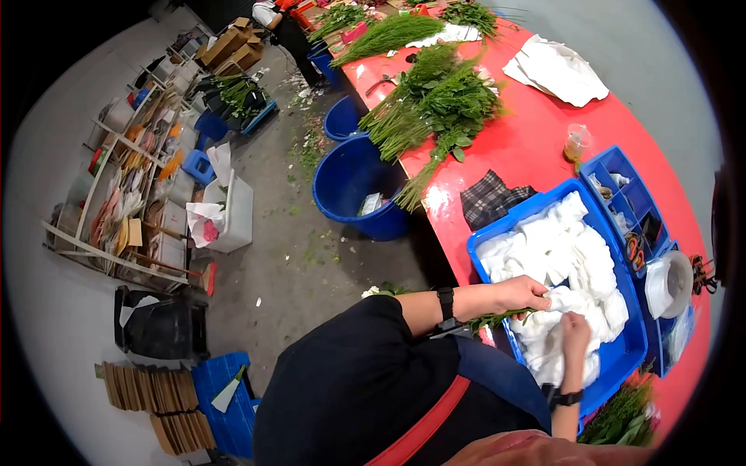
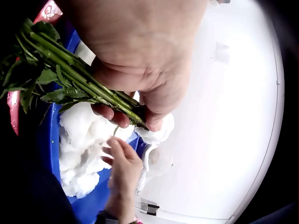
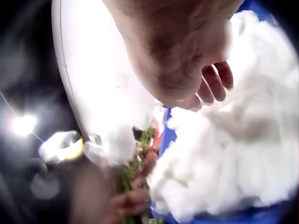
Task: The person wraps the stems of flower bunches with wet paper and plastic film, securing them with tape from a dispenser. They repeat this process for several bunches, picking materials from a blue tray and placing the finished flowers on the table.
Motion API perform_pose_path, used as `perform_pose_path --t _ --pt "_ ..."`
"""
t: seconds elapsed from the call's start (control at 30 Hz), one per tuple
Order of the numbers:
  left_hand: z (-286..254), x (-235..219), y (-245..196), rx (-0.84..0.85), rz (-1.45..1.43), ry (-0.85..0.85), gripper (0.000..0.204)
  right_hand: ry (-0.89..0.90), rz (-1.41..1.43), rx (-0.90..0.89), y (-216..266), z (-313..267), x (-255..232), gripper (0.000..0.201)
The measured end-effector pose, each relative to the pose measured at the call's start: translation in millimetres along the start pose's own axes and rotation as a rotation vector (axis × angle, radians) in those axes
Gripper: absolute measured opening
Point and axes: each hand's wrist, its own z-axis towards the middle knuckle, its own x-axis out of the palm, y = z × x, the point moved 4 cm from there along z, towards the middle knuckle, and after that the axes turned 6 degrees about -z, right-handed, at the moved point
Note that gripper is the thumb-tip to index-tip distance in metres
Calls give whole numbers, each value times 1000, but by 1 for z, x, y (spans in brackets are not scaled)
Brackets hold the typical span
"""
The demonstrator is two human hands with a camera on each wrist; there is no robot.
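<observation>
In the head view my left hand (image 1: 522, 294) grips a bundle of leafy green stems (image 1: 497, 317) over the white wadding (image 1: 579, 252). The left wrist view shows the same hand (image 2: 140, 60) with thumb and fingers round the stems (image 2: 70, 70), near their ends. A white piece (image 2: 161, 133) lies by its fingertips. My right hand (image 2: 124, 170) is just below, thumb and forefinger close together by a thin green strand (image 2: 116, 131); whether they pinch it is unclear. In the right wrist view my right hand (image 3: 187, 70) has bent fingers beside the wadding (image 3: 233, 158).
The wadding fills a blue tray (image 1: 633, 342) on the red table (image 1: 536, 132). Beside it are a compartment box (image 1: 625, 186) with scissors (image 1: 635, 252), a checked cloth (image 1: 489, 200) and a plastic cup (image 1: 576, 144). Greenery (image 1: 443, 105) lies farther along; blue buckets (image 1: 353, 182) stand on the floor.
</observation>
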Motion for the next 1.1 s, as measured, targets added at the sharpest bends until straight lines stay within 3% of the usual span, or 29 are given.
perform_pose_path --t 0.1,0.2,0.33,0.37,0.47,0.6,0.67,0.77,0.87,0.9,1.1 --pt "2 -2 5 -1 -20 28 22 -253 -210 -77 33 -16 5 21" --pt "0 1 7 -32 -43 49 20 -282 140 221 49 -23 -11 22" --pt "-6 8 3 -41 -76 121 23 -151 150 175 82 -29 -12 19" --pt "-9 9 1 -30 -93 136 23 -242 208 78 83 -30 -2 18" --pt "-9 3 2 -15 -67 129 21 -186 687 191 85 -29 18 20" --pt "-16 -16 -4 7 62 27 22 -20 627 326 92 -35 9 11" --pt "-19 -27 -8 23 63 3 23 -164 429 305 87 -35 0 11" --pt "-25 -36 -14 37 38 37 24 -174 460 353 86 -32 -3 11" --pt "-33 -39 -18 17 7 79 23 -214 492 274 110 -29 4 8" --pt "-34 -39 -18 9 -4 101 23 -160 518 192 112 -26 12 11" --pt "-29 -50 -11 39 3 68 20 -74 536 340 145 -25 17 8"
